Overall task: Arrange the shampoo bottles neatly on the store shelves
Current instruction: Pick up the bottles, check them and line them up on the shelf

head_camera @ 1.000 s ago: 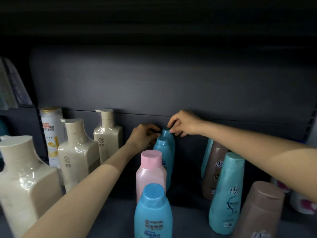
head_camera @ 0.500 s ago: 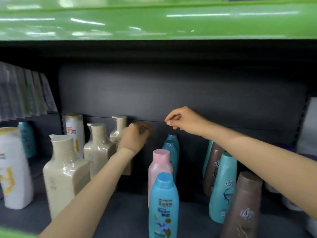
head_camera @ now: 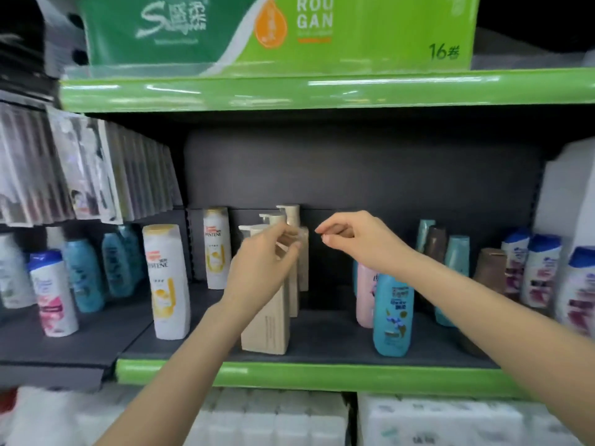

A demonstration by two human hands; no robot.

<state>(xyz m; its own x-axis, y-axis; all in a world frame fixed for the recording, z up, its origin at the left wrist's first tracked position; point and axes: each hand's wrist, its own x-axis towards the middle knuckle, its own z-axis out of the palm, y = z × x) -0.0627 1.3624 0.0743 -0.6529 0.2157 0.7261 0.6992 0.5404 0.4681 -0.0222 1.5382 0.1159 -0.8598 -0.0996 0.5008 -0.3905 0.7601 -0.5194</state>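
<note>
A: Hands?
B: Both were up in front of the shelf (head_camera: 322, 370), neither holding a bottle. Left hand (head_camera: 264, 262) hung before the beige pump bottles (head_camera: 267, 320), fingers loosely bent, gripping nothing. Right hand (head_camera: 351, 239) was raised beside it, fingers curled inward with the tips close together, nothing between them that I could make out (frame was blurry).
A: Bottles?
B: All upright on the dark shelf. Three beige pump bottles sat in a row front to back near the middle. Left of them stood two white Pantene bottles (head_camera: 167, 281), one forward, one further back. Right of the pump row, a blue Rejoice bottle (head_camera: 392, 313) stood at the front with a pink bottle (head_camera: 365, 294) just behind it. Further right were teal bottles (head_camera: 457, 255) and brown bottles (head_camera: 489, 268).
A: Anything else?
B: Green tissue pack (head_camera: 257, 30) on the shelf above, white packs (head_camera: 289, 420) below.
</note>
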